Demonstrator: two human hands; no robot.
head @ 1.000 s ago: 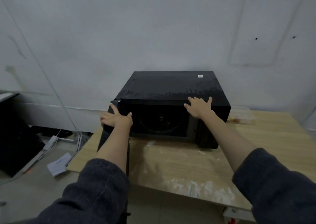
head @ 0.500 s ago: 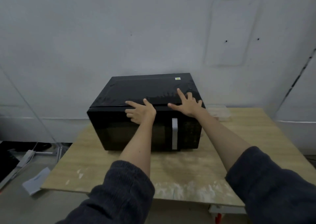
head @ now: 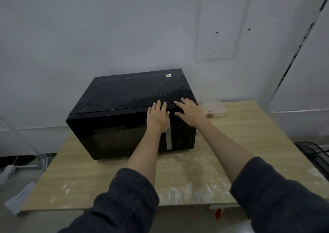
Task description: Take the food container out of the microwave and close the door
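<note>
Black microwave (head: 124, 119) shut, container (head: 214, 108) beside

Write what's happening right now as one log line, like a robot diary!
step: door closing | microwave: door looks shut | left hand: flat on door | right hand: flat on top front corner | food container: on table, right of microwave

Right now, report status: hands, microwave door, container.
Left hand flat on the microwave door, right hand open on the top corner. Door shut. Food container out, on table beside microwave. Nothing in the way.

left hand (head: 158, 117) flat, right hand (head: 191, 113) splayed (arms outstretched)
</note>
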